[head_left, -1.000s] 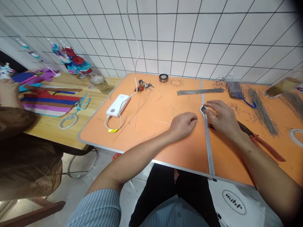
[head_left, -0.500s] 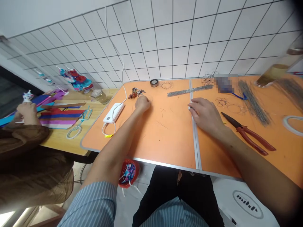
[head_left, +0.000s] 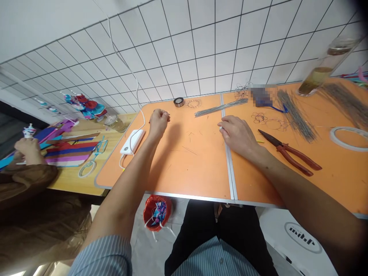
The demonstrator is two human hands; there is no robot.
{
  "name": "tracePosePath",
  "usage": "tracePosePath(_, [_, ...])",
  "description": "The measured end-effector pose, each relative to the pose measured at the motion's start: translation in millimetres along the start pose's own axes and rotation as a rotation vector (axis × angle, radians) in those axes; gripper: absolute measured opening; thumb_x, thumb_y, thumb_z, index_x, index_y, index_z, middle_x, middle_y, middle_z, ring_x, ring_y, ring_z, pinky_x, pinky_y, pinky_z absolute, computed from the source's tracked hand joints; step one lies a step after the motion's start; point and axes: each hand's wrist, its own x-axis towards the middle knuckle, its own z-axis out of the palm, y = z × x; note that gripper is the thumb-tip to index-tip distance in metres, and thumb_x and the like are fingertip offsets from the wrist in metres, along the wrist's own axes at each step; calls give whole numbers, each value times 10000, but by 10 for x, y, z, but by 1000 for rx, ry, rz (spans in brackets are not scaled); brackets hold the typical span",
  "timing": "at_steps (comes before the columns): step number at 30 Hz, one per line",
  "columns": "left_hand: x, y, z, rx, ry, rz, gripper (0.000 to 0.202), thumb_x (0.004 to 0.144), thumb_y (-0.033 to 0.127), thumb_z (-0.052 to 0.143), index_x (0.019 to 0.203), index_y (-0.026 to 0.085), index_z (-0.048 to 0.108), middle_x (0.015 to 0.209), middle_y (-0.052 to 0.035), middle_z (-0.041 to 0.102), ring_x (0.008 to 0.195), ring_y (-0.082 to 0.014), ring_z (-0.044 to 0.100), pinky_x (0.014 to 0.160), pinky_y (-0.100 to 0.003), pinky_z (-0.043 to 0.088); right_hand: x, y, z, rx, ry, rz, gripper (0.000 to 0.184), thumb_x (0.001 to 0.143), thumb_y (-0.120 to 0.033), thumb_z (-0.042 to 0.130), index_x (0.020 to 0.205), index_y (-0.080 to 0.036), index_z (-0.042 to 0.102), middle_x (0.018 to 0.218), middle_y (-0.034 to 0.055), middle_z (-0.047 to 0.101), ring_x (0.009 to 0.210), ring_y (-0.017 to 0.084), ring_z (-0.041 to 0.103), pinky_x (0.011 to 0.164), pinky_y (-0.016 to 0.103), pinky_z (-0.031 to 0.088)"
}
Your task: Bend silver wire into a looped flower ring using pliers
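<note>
Left hand (head_left: 158, 122) is stretched out to the far-left part of the orange table (head_left: 201, 168), fingers curled in around something small at approx. where the keys lay — the object is hidden by the hand, so I can't tell what is pinched, nor which way it points. Just left of that hand lies a white power bank (head_left: 132, 141), long axis running from near-left to far-right, with a white cable (head_left: 126, 69) going up the tiled wall.

Right hand (head_left: 237, 135) rests palm down at the table's centre seam, fingers loosely bent and close together, tips on a small pale bit at the seam; too small to tell what it is.

Right of that hand, red-handled pliers (head_left: 289, 152) lie flat — nose pointing far-left toward the hand, handles near-right. A bundle of straight wires (head_left: 220, 107) lies beyond the hand, long axis roughly left-right, right end slightly farther. Small wire flower shapes (head_left: 268, 120) sit between pliers and wall. A tape roll (head_left: 178, 102) sits at the far edge.

Writing: only a round logo on a white bag (head_left: 304, 237) under the table, seen upside down, not clearly readable.

At left, another person's hand (head_left: 27, 149) is over coloured paper strips (head_left: 74, 152) on a wooden table.
</note>
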Motion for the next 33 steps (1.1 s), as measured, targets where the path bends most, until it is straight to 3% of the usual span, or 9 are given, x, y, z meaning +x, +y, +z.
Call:
tracePosePath(3, [-177, 219, -19, -686, -111, -106, 203, 1023, 153, 556, 832, 211, 521, 869, -25, 644, 756, -114, 621, 761, -239, 529, 17, -33, 9, 189, 21, 81, 299, 1038, -182, 583, 1221, -187, 820, 1391, 166, 774, 1275, 355, 720, 1067, 539, 560])
tracePosePath(5, [-334, 380, 32, -959, -210, -193, 202, 1008, 114, 587, 833, 206, 546, 841, -12, 623, 729, -105, 616, 722, -223, 536, 42, -88, -22, 445, 18, 235, 258, 1007, -207, 657, 1205, -209, 822, 1326, 131, 811, 1215, 320, 754, 1067, 509, 588])
tracePosePath(9, [-644, 644, 241, -1185, -379, -309, 210, 1029, 106, 621, 845, 200, 585, 836, -13, 639, 732, -102, 630, 739, -218, 571, 99, -224, -131, 1084, 4, 545, 321, 924, -355, 844, 1209, -214, 804, 1207, 103, 845, 1032, 233, 795, 889, 382, 652])
tracePosePath(13, [-843, 765, 468, -1264, -428, -360, 258, 1064, 83, 535, 840, 193, 603, 840, -26, 651, 745, -106, 649, 730, -216, 590, 128, -280, -177, 1359, 64, 607, 447, 745, -422, 998, 1088, -211, 802, 1038, 66, 840, 771, 133, 719, 672, 258, 596])
tracePosePath(17, [-957, 753, 641, -1288, -450, -390, 261, 1076, 96, 536, 842, 190, 605, 852, -26, 662, 748, -100, 660, 734, -205, 594, 126, -249, -147, 1374, 124, 620, 376, 733, -454, 984, 928, -208, 776, 952, 54, 832, 706, 106, 666, 612, 222, 552])
tracePosePath(22, [-1045, 667, 699, -1271, -492, -417, 183, 1033, 105, 611, 875, 196, 632, 862, -9, 680, 788, -101, 721, 803, -226, 623, 119, -214, -120, 1299, 112, 659, 179, 837, -325, 847, 898, -215, 721, 908, 33, 819, 667, 101, 665, 603, 217, 539])
tracePosePath(25, [-1045, 594, 669, -1182, -534, -350, 58, 955, 201, 745, 989, 222, 703, 886, -13, 728, 781, -126, 735, 759, -245, 625, 105, -203, -94, 1109, 57, 650, 53, 872, -216, 742, 901, -225, 698, 822, 0, 774, 626, 112, 654, 589, 233, 522])
tracePosePath(29, [-1052, 508, 674, -1009, -562, -188, 228, 857, 337, 867, 988, 199, 742, 784, -5, 718, 629, -116, 656, 622, -224, 547, 56, -208, -61, 820, -51, 536, 36, 897, -197, 689, 895, -224, 712, 819, -7, 744, 668, 136, 653, 630, 263, 509])
tracePosePath(33, [-1088, 487, 696, -818, -574, -89, 267, 847, 404, 869, 932, 184, 744, 703, 7, 686, 553, -107, 591, 563, -219, 487, 14, -254, -83, 728, -82, 456, 39, 910, -226, 700, 900, -220, 737, 835, -10, 731, 755, 150, 648, 688, 271, 475])
